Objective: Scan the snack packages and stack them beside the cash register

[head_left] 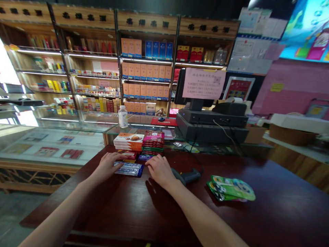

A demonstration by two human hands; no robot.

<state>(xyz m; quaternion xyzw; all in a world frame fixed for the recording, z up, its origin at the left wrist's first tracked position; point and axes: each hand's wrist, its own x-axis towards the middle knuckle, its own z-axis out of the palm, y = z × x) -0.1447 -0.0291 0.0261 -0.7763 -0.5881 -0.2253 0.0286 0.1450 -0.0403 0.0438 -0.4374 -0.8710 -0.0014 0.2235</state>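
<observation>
My left hand [108, 165] lies at the left end of some flat blue and silver packets [130, 169], its fingers stretched over them and its thumb on top. To their right, my right hand [159, 168] is over the dark wooden counter, fingers extended and nothing visible in them. Just behind the hands are a red and yellow packet [130, 156] and a purple packet [146, 157]. Farther back stand a stack of white and orange boxes [128, 141] and a pile of dark pink and green packets [153, 140].
A barcode scanner [190, 175] lies beside my right wrist, its cable running back. Green packages [231, 188] rest farther right. Beyond the counter [128, 212] are a cash register [210, 120], a white bottle [123, 116], a glass display case [48, 144] and stocked shelves.
</observation>
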